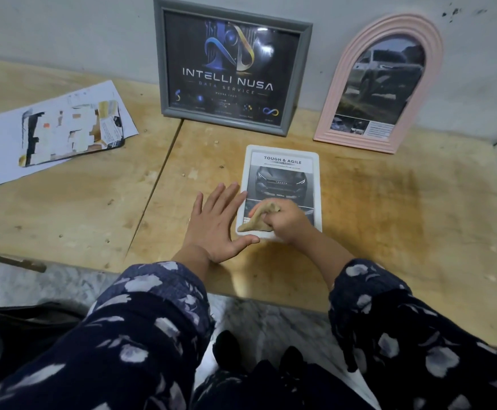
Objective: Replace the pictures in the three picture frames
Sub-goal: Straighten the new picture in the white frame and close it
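Observation:
A small white frame (282, 173) lies flat on the wooden table (389, 208), showing a car picture headed "TOUGH & AGILE". My right hand (285, 223) grips a beige cloth (256, 218) on the frame's lower part. My left hand (216, 223) lies flat on the table with fingers spread, its fingertips and thumb touching the frame's left edge. A grey frame (232, 66) with a dark "INTELLI NUSA" picture leans upright against the wall. To its right stands a pink arched frame (380, 84) holding a vehicle picture.
Loose pictures and paper sheets (61, 130) lie at the table's far left. A seam runs across the tabletop left of my left hand. The table's near edge is just below my wrists, with marble floor (34, 285) beneath. The grey wall (64, 31) rises behind the frames.

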`<state>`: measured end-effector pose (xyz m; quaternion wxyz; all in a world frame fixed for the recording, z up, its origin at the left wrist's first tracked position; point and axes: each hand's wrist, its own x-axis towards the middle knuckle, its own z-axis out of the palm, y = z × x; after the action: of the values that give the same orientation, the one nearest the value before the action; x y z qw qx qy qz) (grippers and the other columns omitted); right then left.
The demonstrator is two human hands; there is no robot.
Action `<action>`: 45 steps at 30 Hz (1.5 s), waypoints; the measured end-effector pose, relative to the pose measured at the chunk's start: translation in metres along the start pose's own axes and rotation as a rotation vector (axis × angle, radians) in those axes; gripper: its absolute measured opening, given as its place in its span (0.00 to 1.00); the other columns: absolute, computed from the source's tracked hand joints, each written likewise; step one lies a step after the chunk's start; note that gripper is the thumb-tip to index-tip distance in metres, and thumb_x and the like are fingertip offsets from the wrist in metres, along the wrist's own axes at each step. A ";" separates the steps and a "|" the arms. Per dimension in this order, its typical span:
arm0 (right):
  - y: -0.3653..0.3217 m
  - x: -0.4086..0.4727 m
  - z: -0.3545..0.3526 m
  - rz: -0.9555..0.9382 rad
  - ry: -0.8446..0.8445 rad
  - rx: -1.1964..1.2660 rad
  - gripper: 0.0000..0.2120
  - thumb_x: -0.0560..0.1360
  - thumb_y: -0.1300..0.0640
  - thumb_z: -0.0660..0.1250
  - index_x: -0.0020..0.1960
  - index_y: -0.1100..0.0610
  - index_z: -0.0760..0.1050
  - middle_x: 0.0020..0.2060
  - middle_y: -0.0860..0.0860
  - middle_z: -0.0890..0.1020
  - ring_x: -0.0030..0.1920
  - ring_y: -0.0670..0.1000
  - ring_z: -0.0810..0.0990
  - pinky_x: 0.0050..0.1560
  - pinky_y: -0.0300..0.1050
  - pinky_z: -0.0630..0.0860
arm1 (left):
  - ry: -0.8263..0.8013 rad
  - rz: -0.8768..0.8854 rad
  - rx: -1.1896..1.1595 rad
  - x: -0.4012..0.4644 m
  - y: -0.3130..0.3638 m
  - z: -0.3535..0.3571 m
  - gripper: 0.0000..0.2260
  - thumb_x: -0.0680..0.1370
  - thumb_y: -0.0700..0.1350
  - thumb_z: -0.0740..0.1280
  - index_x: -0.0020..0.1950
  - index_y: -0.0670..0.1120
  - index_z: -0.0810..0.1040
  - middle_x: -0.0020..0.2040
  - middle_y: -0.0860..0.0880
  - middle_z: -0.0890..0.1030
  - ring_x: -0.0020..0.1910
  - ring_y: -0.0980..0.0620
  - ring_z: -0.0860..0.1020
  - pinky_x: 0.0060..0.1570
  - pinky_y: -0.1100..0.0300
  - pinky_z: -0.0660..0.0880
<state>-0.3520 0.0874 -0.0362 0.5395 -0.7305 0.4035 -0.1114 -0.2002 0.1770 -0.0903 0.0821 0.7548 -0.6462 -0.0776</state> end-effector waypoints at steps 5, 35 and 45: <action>-0.033 0.024 -0.027 0.016 0.257 -0.129 0.11 0.73 0.71 0.60 0.51 0.68 0.79 0.49 0.59 0.82 0.51 0.54 0.80 0.56 0.46 0.75 | -0.006 -0.007 0.020 0.000 0.000 0.002 0.44 0.69 0.77 0.47 0.79 0.55 0.50 0.79 0.57 0.50 0.78 0.53 0.45 0.74 0.40 0.44; 0.026 -0.002 0.008 -0.309 0.152 -0.600 0.18 0.69 0.67 0.69 0.58 0.58 0.81 0.56 0.54 0.83 0.58 0.56 0.80 0.57 0.49 0.74 | -0.008 -0.009 -0.014 0.003 0.005 -0.005 0.46 0.66 0.77 0.48 0.78 0.53 0.53 0.79 0.56 0.52 0.78 0.53 0.48 0.74 0.41 0.43; -0.012 0.023 -0.042 0.004 0.170 -0.229 0.17 0.69 0.65 0.59 0.41 0.47 0.80 0.48 0.51 0.83 0.53 0.54 0.80 0.57 0.49 0.76 | -0.001 -0.005 -0.003 0.004 0.003 0.001 0.45 0.68 0.77 0.50 0.79 0.52 0.53 0.79 0.56 0.51 0.78 0.52 0.48 0.74 0.41 0.43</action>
<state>-0.3568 0.0425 -0.0155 0.4165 -0.7745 0.4593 -0.1251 -0.2024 0.1726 -0.0903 0.0825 0.7563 -0.6441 -0.0792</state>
